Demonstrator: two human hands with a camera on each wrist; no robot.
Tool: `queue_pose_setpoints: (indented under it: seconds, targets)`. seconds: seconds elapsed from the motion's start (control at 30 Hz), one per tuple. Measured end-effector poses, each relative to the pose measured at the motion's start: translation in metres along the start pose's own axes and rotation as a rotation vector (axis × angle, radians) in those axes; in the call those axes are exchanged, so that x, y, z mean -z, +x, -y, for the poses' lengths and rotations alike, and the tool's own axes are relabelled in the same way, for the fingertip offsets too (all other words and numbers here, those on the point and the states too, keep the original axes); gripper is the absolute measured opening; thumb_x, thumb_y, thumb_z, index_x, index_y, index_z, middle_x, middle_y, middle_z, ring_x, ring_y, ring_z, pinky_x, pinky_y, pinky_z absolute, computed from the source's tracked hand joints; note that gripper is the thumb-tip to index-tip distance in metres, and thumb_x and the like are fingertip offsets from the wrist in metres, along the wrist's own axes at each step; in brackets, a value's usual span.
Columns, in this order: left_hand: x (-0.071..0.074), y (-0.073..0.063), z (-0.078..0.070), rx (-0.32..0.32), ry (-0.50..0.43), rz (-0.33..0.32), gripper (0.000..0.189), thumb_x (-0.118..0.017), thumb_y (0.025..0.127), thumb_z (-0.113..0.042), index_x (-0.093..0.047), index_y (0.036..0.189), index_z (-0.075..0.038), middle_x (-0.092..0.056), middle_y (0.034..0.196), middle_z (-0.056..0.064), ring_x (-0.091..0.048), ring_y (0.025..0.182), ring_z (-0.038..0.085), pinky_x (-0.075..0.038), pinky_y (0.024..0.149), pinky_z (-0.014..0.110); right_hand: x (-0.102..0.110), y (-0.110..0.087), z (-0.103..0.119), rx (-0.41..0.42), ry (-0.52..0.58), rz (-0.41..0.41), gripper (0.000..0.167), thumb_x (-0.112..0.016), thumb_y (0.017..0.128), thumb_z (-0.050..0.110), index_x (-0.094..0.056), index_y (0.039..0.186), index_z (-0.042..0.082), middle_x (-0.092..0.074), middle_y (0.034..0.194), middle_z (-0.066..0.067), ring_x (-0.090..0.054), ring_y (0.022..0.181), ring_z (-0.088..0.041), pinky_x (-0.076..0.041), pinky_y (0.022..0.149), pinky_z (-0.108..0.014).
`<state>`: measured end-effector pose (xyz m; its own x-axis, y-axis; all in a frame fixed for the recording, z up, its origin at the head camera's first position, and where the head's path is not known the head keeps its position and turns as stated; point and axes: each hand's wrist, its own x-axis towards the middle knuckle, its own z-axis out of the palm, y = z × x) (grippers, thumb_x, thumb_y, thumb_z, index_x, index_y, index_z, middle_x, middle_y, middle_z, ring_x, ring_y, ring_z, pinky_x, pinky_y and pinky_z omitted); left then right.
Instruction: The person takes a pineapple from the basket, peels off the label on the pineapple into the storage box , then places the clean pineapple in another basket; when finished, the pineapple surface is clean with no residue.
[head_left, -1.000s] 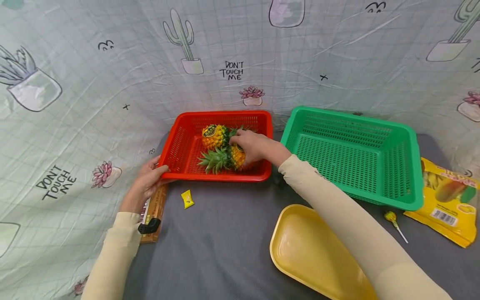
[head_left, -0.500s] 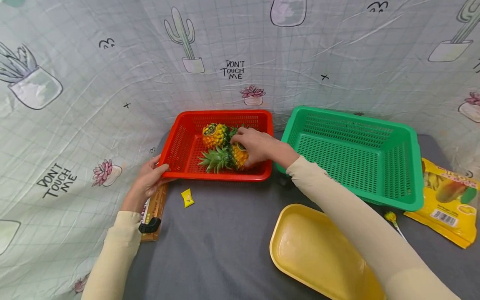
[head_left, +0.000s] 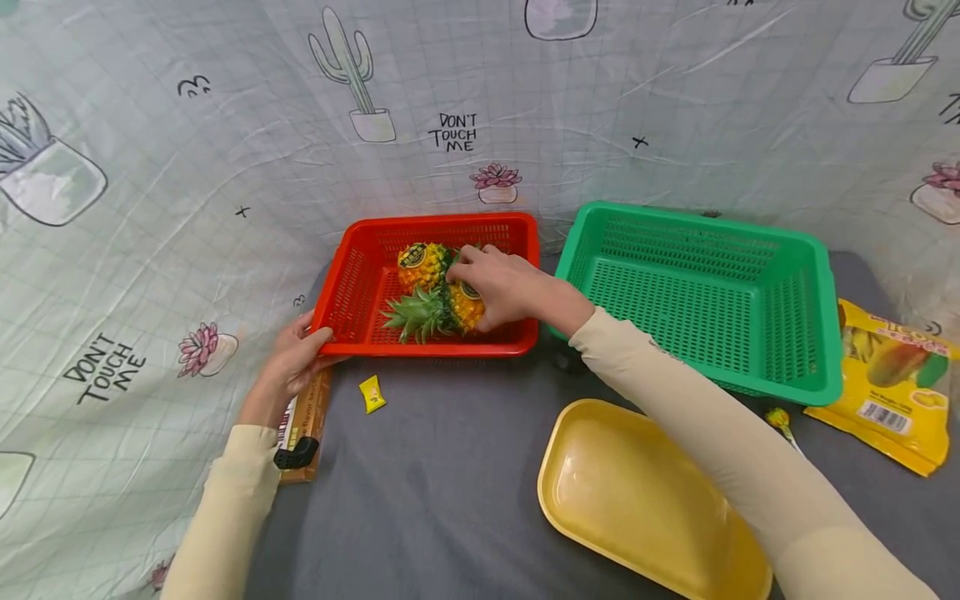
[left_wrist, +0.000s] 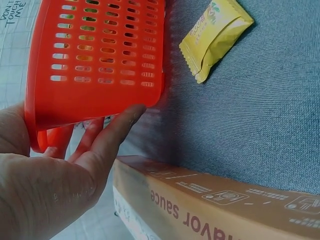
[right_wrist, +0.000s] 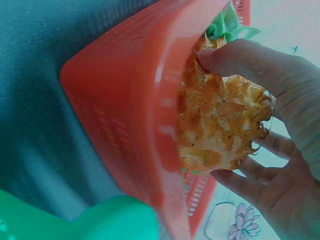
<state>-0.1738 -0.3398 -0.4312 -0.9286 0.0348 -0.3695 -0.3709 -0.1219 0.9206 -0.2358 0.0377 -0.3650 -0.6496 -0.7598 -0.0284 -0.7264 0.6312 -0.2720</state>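
- Two pineapples are seen in the red basket (head_left: 420, 350): the near pineapple (head_left: 467, 310) with its crown pointed left, the far pineapple (head_left: 422, 265) lying just behind it.
- The near pineapple is gripped by the right hand (head_left: 504, 287), thumb on one side, fingers bent round the other.
- The red basket's near left corner is held by the left hand (head_left: 296, 350), thumb over the rim, fingers curled beneath.
- One box (head_left: 307, 421) is partly covered by the left wrist; one candy (head_left: 371, 394) is placed in front of the red basket.
- One green basket (head_left: 675, 308) is set to the right, with one bag (head_left: 892, 392) just beside it.
- One lollipop (head_left: 778, 418) and one yellow tray (head_left: 637, 492) are partly hidden by the right sleeve (head_left: 697, 433).
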Motion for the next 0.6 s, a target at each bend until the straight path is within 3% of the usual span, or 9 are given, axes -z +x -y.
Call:
queue_pose_setpoints:
  seconds: [0.4,0.6]
  targets:
    - [0.000,0.000,-0.002,-0.011,0.028,0.007,0.069,-0.047,0.108,0.004,-0.020,0.170,-0.012,-0.035,0.153,0.020,-0.069,0.106,0.025,-0.047,0.095,0.052,0.018,-0.017,0.007,-0.010,-0.008,-0.037,0.075,-0.091,0.080,0.037,-0.059,0.146,0.018,-0.049,0.136,-0.009,-0.048,0.107,-0.027,-0.052,0.073,-0.038]
    - [0.003,-0.002,-0.002,-0.013,0.012,0.029,0.070,-0.045,0.109,0.006,-0.016,0.170,-0.012,-0.034,0.153,0.021,-0.069,0.107,0.022,-0.051,0.094,0.049,0.021,-0.020,0.005,-0.014,0.033,-0.074,0.077,-0.091,0.079,0.039,-0.059,0.145,0.017,-0.050,0.132,-0.008,-0.050,0.108,-0.024,-0.053,0.078,-0.038]
